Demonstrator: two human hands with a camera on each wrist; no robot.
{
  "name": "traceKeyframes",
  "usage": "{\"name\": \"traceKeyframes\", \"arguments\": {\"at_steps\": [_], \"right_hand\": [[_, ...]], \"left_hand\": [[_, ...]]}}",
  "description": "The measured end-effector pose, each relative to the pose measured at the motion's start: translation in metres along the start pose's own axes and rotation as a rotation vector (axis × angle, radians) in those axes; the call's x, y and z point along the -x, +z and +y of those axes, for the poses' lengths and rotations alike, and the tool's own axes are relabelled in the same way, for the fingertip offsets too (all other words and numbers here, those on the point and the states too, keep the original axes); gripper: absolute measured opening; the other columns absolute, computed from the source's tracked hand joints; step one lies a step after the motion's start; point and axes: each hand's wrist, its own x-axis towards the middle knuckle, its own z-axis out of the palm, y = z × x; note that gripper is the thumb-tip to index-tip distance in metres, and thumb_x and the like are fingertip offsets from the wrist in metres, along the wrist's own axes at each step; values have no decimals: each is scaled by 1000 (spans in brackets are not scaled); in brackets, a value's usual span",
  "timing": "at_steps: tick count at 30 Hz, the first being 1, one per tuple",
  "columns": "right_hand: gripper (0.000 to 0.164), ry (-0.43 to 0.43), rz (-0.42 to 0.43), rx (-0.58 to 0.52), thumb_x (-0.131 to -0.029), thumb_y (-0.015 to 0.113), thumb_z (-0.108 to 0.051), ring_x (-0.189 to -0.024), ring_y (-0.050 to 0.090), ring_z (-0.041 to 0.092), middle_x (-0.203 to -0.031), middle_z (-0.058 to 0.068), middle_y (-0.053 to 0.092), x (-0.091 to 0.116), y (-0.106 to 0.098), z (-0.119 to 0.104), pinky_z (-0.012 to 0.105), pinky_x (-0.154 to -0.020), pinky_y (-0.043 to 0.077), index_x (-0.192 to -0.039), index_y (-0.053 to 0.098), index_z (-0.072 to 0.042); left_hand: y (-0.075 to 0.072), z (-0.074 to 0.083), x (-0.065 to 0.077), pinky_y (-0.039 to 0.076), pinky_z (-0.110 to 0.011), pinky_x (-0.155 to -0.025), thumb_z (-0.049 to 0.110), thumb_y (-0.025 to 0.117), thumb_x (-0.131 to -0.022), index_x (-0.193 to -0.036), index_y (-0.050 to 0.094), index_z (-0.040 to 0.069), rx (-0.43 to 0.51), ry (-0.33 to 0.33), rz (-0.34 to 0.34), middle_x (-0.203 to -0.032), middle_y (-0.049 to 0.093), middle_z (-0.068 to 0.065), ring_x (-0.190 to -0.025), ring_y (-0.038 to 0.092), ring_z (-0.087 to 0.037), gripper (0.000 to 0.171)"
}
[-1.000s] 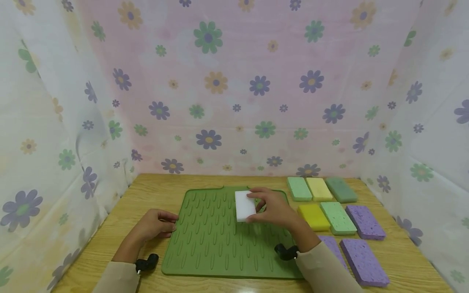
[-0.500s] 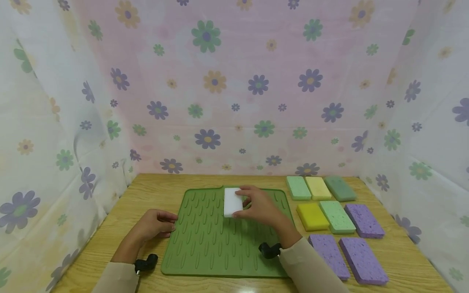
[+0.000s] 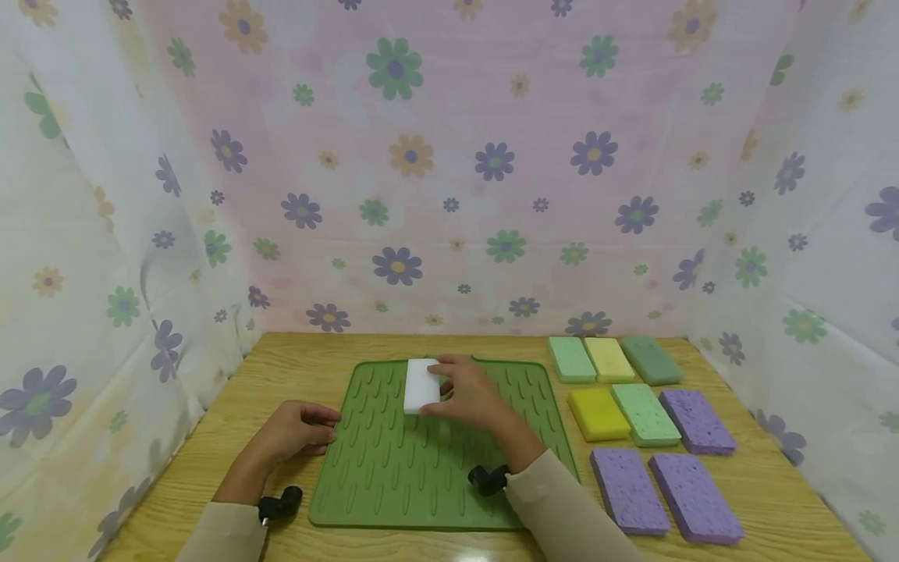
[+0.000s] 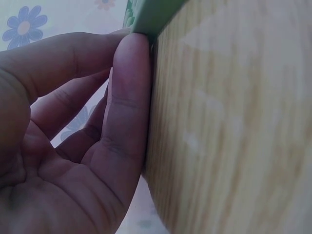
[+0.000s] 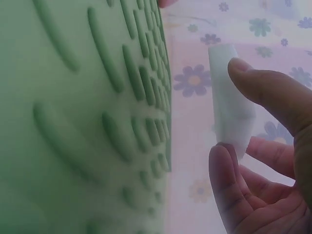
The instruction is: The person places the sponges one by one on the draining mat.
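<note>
My right hand [image 3: 467, 393] pinches a white sponge [image 3: 420, 386] by its right side, between the thumb and fingertips, over the far middle of the green mat [image 3: 393, 468]. In the right wrist view the sponge [image 5: 229, 97] stands apart from the ridged mat [image 5: 97, 97], thumb on one face and fingers at the lower end. My left hand [image 3: 291, 432] rests on the table at the mat's left edge. Its thumb [image 4: 131, 83] and forefinger come together against the mat's edge [image 4: 156, 17] in the left wrist view, fairly straight.
To the right of the mat, several sponges lie in rows on the wooden table [image 3: 281, 359]: a yellow sponge [image 3: 599, 414], a pale green sponge [image 3: 646, 415], a purple sponge [image 3: 695, 498] and others. Flowered cloth [image 3: 449, 195] surrounds the table at the back and sides.
My right hand has moved left across the mat with the white sponge in its grip, uncovering a purple sponge at the right. The left hand has stayed at the mat's edge.
</note>
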Motion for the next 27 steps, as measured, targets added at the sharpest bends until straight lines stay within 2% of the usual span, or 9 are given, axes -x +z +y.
{"name": "traceKeyframes", "arguments": {"at_steps": [11,16,23,27], "right_hand": [[75,-12,-32,-44,-84,89,-25,-102,71,22,-161,16,38,-19,26,-12,24,-78,60,-148,55,-4],[76,-11,-60,-11,-84,89,-26,-102,72,20,-160,18,39,-31,39,-17,23,-79,59,-148,55,-4],[75,39,-69,-34,-84,89,-26,-100,69,17,-159,16,41,-43,56,-16,24,-78,58,-148,56,-5],[74,50,-57,-73,-83,90,-24,-99,69,15,-159,16,41,-48,61,-15,25,-81,59,-147,57,-5]], "left_hand": [[-2,0,1,64,-39,-78,6,75,-94,-132,65,-6,-1,-8,2,-119,67,-19,-93,71,-22,41],[-4,1,2,65,-38,-78,7,76,-94,-132,66,-5,2,-19,6,-118,68,-19,-93,71,-22,41],[-3,-1,0,65,-38,-79,7,76,-93,-131,67,-4,12,-28,2,-116,69,-16,-93,72,-22,41],[-1,1,-1,64,-38,-79,7,76,-94,-132,67,-4,8,-19,-2,-115,68,-16,-93,71,-22,41]]}}
